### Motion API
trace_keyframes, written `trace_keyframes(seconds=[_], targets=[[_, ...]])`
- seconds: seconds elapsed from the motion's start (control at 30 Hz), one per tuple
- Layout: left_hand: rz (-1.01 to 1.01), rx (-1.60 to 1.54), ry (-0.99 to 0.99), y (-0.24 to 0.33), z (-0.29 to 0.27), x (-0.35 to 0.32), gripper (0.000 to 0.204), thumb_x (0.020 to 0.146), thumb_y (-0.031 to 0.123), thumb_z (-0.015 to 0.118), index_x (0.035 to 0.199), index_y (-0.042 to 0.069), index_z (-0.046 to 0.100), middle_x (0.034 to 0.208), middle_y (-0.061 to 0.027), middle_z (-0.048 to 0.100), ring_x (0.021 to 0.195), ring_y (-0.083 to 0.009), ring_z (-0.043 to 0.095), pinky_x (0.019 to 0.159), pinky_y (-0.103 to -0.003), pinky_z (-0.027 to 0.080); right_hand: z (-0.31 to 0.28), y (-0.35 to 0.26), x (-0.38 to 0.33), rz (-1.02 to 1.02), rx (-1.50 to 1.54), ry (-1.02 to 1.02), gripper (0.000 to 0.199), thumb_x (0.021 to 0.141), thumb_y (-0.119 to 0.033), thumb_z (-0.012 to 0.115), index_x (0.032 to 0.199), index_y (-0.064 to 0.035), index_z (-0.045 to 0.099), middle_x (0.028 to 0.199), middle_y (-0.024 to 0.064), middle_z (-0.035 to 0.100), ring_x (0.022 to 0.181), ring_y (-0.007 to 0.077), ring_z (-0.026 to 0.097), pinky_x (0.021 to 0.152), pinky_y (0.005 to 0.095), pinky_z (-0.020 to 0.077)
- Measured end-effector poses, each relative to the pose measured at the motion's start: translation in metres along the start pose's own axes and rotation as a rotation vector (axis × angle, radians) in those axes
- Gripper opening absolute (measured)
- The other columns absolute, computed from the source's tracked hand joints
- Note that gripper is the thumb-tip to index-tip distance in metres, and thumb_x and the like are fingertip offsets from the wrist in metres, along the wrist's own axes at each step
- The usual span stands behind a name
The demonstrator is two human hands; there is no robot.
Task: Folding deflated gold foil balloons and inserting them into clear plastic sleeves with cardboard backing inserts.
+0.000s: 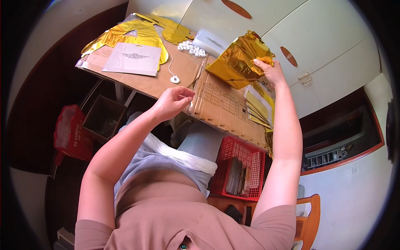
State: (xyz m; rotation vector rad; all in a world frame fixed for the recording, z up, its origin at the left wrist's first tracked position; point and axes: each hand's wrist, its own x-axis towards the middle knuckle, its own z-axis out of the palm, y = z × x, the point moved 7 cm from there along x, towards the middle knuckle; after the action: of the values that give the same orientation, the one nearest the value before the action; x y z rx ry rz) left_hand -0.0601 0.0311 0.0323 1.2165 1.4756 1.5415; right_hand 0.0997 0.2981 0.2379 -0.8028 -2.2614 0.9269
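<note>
My right hand [271, 73] is raised over the right part of the table, its thumb and fingers closed on a crinkled gold foil piece [239, 60]. The foil hangs down and to the left from my grip, over the cardboard. Near the table's front edge my left hand [176, 102] has its fingers curled and their tips together; whether anything small is between them is hidden. Just beyond it, a white disc with a string [175, 79] lies on the cardboard [183, 66]. A cluster of small white pieces [195, 50] lies farther back.
More gold foil [146, 34] and a pale printed flat packet [135, 59] lie at the left. A stack of flat gold-edged packets [257, 106] is at the right. White cord [179, 156] lies across my lap; a red basket [225, 183] and red container [68, 129] stand below.
</note>
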Motion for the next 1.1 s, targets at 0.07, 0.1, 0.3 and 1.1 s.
trace_keyframes(seconds=[0.07, 0.1, 0.3, 1.1], targets=[[0.013, -0.006, 0.001, 0.000, 0.002, 0.003, 0.029, 0.100, 0.016, 0.064, 0.123, -0.001, 0.067, 0.106, -0.0055, 0.074, 0.098, -0.0103, 0.067, 0.087, -0.027, 0.053, 0.002, 0.006, -0.008, -0.037, -0.031, -0.012, 0.025, 0.090, -0.019, 0.078, 0.104, 0.0022, 0.076, 0.096, 0.0070, 0.075, 0.084, 0.0120, 0.068, 0.078, 0.0275, 0.0537], [0.020, -0.009, 0.005, 0.001, 0.004, 0.003, 0.030, 0.100, 0.016, 0.065, 0.124, -0.001, 0.067, 0.107, -0.0064, 0.074, 0.098, -0.0114, 0.067, 0.087, -0.028, 0.053, 0.005, 0.010, -0.014, -0.074, -0.051, -0.028, 0.026, 0.091, -0.020, 0.078, 0.105, 0.0016, 0.076, 0.095, 0.0067, 0.075, 0.083, 0.0117, 0.068, 0.077, 0.0279, 0.0534], [0.319, 0.366, 0.160, 0.022, -0.003, -0.007, 0.031, 0.093, 0.010, 0.066, 0.123, 0.002, 0.066, 0.110, -0.0130, 0.070, 0.092, -0.0240, 0.070, 0.085, -0.032, 0.055, 0.047, 0.011, -0.096, -0.375, -0.361, 0.004, 0.014, 0.088, -0.015, 0.074, 0.098, -0.0059, 0.075, 0.091, 0.0070, 0.076, 0.081, 0.0199, 0.069, 0.080, 0.0338, 0.0527], [0.598, 0.763, -0.214, 0.017, 0.043, 0.080, 0.028, 0.086, 0.010, 0.071, 0.113, 0.002, 0.068, 0.121, -0.0145, 0.065, 0.124, -0.0377, 0.058, 0.106, -0.049, 0.045, 0.110, 0.080, -0.193, -0.599, -0.496, -0.075, 0.040, 0.081, -0.011, 0.065, 0.120, -0.0084, 0.070, 0.130, 0.0130, 0.066, 0.124, 0.0303, 0.061, 0.112, 0.0506, 0.0412]])
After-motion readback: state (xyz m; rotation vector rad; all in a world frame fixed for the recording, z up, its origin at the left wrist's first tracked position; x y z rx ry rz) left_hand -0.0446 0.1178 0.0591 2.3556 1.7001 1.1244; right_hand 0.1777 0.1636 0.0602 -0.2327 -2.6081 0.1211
